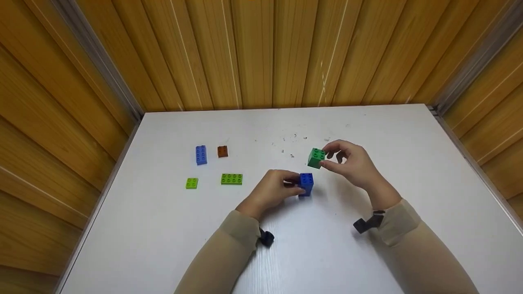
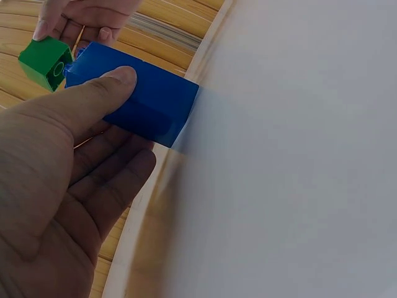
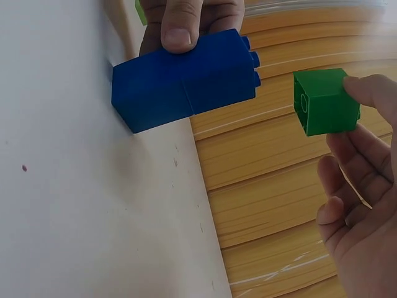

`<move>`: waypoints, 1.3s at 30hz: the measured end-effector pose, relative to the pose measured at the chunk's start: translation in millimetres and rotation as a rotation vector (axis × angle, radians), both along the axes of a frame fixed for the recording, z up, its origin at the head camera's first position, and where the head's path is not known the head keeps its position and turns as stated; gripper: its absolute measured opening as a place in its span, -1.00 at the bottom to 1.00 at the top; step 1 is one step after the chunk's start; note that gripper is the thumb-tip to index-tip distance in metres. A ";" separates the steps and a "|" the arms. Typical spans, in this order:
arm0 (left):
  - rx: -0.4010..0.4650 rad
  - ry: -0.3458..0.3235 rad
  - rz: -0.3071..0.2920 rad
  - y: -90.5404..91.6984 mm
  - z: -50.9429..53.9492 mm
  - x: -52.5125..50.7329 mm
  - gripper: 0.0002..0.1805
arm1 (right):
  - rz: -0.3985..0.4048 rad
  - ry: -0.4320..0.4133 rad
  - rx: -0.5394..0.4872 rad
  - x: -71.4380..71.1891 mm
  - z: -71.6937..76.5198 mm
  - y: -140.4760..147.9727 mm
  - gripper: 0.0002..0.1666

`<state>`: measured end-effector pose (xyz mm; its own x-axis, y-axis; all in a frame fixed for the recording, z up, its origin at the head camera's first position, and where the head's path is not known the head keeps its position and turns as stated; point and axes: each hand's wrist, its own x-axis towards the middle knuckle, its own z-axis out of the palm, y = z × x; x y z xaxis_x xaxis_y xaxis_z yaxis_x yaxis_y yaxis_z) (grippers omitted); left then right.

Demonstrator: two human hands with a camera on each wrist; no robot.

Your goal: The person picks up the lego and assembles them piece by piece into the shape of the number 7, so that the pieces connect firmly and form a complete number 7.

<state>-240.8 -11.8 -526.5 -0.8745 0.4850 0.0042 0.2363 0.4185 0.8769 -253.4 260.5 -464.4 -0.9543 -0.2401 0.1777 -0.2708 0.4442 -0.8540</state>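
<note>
My left hand [image 1: 271,190] holds a tall dark blue block stack [image 1: 306,184] upright on the white table, thumb on one side and fingers on the other. A seam across the stack [image 3: 186,87] in the right wrist view shows two blue blocks joined. Studs stick out of its top. A green building block [image 1: 316,158] is pinched between thumb and fingers of my right hand [image 1: 349,163]. It is held slightly tilted above the stack and apart from it in the right wrist view, its hollow underside [image 3: 302,102] facing the blue studs.
Left on the white table [image 1: 163,228] lie a lighter blue long block [image 1: 201,155], a brown block [image 1: 222,151], a small lime block [image 1: 191,183] and a longer lime block [image 1: 231,179]. Dark specks mark the tabletop behind the hands. Wood-patterned panels [image 1: 253,53] stand around the table.
</note>
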 end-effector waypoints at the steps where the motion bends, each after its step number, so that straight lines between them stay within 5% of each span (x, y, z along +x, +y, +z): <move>1: 0.003 -0.003 0.001 0.0 0.0 -0.1 -0.60 | 0.011 0.003 -0.006 0.6 0.4 -0.2 -0.60; 16: 0.028 0.013 -0.009 -0.2 -0.9 -1.0 -0.64 | 0.153 0.029 0.058 6.6 2.1 -3.8 -0.61; 39: -0.020 0.033 -0.004 -0.5 -1.9 -0.9 -0.62 | 0.214 0.037 0.134 3.7 -6.7 -7.0 -0.65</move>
